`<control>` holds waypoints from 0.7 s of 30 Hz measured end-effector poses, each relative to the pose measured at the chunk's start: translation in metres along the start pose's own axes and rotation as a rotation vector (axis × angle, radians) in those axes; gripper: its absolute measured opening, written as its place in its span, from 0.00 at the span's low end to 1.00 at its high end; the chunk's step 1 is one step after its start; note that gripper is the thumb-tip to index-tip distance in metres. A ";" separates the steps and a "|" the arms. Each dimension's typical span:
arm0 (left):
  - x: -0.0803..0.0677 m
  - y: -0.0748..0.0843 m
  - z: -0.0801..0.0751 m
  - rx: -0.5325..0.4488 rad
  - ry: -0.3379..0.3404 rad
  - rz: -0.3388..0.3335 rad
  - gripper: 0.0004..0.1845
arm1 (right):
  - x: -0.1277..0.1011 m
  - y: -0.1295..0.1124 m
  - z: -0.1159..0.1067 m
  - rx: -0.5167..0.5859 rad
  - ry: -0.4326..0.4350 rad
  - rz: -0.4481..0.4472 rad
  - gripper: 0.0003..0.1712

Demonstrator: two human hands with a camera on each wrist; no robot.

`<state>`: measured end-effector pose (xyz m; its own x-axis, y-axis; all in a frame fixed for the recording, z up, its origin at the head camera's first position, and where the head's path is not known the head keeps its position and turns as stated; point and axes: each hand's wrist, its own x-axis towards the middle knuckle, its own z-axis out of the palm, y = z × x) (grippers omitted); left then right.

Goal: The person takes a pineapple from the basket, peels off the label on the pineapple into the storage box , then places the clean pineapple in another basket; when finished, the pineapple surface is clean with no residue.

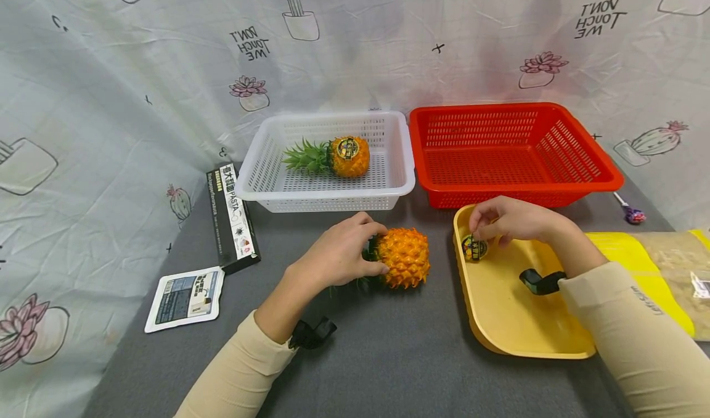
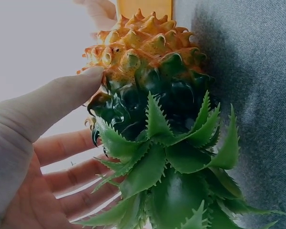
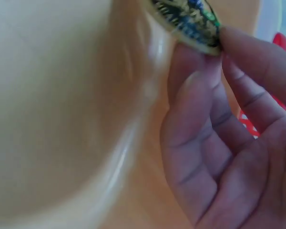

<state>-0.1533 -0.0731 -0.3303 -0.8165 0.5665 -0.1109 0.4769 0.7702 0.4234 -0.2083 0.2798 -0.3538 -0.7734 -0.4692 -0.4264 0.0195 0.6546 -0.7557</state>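
— On the grey cloth, just left of the yellow tray [image 1: 499, 331], lies the pineapple [image 1: 407, 256] on its side, leafy crown toward the person. The left hand [image 1: 338, 254] is curled over the join of crown and body, thumb [image 2: 62, 98] pressed on the rind, the other fingers round the far side.

— How would it handle?

— I'd judge it a stiff, light plastic model: glossy leaves, hard spiky knobs. Not fragile, but the round body may roll, and the spikes give grip. The neck by the crown, where the hand is now, looks the best hold.

— And the right hand [image 1: 507, 221]?

— Held low over the far left corner of the tray, wrist bent down, it pinches a small round sticker [image 1: 474, 247] between thumb and fingertips [image 3: 238, 43]. The sticker is thin and flexible, likely tacky, so it's best held by the edge.

— Anything behind?

— A white basket [image 1: 399, 184] on the far side holds a second pineapple [image 1: 348, 156] with such a label; the red basket [image 1: 599, 171] sits right of it.
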 end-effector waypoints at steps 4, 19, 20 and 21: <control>0.000 0.000 0.000 -0.001 -0.003 -0.003 0.34 | 0.003 0.001 0.003 -0.062 0.022 -0.008 0.08; 0.000 0.000 0.001 0.010 0.005 0.007 0.34 | 0.004 0.000 0.006 -0.125 0.024 -0.012 0.07; 0.000 0.000 0.001 0.010 0.004 0.007 0.34 | 0.004 0.000 0.006 -0.132 0.023 -0.013 0.07; 0.000 0.000 0.001 0.009 0.004 0.008 0.34 | 0.003 0.000 0.006 -0.138 0.022 -0.015 0.06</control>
<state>-0.1526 -0.0727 -0.3309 -0.8143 0.5711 -0.1037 0.4860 0.7686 0.4160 -0.2072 0.2750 -0.3580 -0.7865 -0.4674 -0.4036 -0.0785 0.7239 -0.6854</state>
